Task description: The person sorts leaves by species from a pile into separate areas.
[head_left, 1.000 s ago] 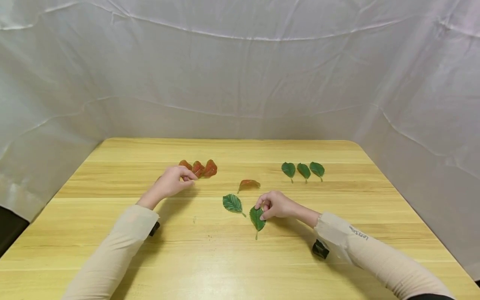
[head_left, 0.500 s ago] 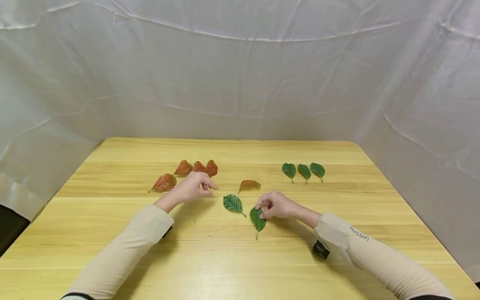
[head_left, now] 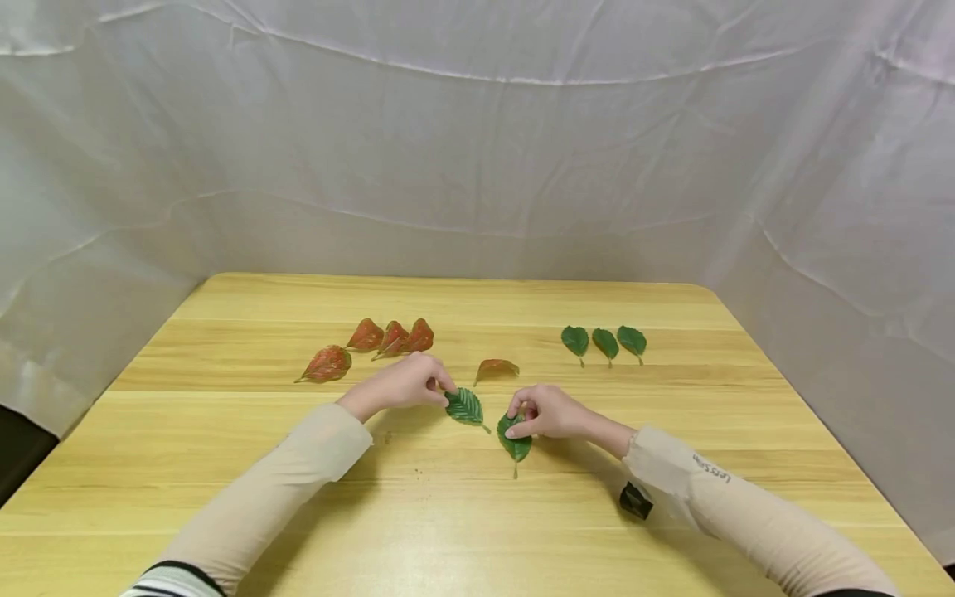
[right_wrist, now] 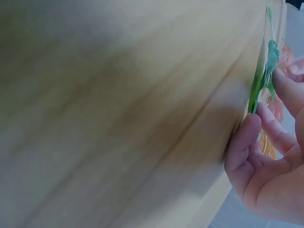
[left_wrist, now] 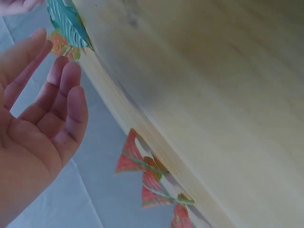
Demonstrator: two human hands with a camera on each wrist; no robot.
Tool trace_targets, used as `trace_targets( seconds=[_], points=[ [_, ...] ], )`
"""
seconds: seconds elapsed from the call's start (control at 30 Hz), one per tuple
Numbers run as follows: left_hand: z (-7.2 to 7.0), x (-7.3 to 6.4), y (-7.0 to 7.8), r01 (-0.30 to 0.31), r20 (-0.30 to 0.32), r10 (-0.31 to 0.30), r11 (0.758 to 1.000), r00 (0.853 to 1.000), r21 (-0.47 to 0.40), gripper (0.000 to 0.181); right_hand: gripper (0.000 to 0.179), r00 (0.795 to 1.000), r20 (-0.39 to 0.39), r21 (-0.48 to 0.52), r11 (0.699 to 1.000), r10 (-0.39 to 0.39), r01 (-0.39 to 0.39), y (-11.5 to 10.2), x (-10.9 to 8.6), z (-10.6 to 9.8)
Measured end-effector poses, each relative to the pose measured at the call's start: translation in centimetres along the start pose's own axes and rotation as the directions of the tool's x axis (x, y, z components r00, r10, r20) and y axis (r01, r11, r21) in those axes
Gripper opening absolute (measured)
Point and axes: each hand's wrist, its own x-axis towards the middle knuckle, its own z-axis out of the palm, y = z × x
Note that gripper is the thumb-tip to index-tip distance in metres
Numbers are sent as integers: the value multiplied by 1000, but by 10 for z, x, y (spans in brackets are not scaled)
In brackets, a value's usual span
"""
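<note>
My right hand (head_left: pixel 555 412) holds a green leaf (head_left: pixel 516 448) near its tip by thumb and fingers, its stem toward me. In the right wrist view that leaf (right_wrist: pixel 257 88) runs between the thumb and the fingers. My left hand (head_left: pixel 406 381) reaches the upper left edge of a second green leaf (head_left: pixel 466 406) with pale veins. Thumb and fingers of the left hand stand apart in the left wrist view, short of the veined leaf (left_wrist: pixel 71 23). Behind the two green leaves lies a curled red-brown leaf (head_left: pixel 498 366).
Three red leaves (head_left: pixel 395 337) form a row at the back left, with another red leaf (head_left: pixel 328 364) lying nearer. Three green leaves (head_left: pixel 605 342) lie in a row at the back right. Pale sheeting (head_left: pixel 477 166) encloses the wooden table (head_left: pixel 462 531).
My left hand has moved right and nearer, from the red leaves to the veined green leaf, uncovering a red leaf at the left. The right hand stays nearly in place, its thumb shifting slightly over its leaf.
</note>
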Motion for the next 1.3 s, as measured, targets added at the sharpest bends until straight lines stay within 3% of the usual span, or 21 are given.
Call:
trace_targets(
  seconds=[0.2, 0.57, 1.13, 1.3],
  points=[
    [3, 9, 3, -1, 30, 1, 1000, 1000, 3, 17, 21, 1000, -9, -44, 999, 1, -1, 0, -1, 2],
    [5, 18, 5, -35, 54, 31, 997, 998, 66, 18, 25, 999, -12, -39, 999, 33, -33, -1, -1, 1],
    [15, 23, 4, 43, 81, -53, 992, 995, 116, 23, 22, 997, -49, -12, 998, 59, -60, 2, 0, 0],
    [15, 24, 4, 66, 92, -74, 994, 993, 89, 21, 19, 992, -76, 86, 991, 104, -97, 5, -2, -2]
  ],
)
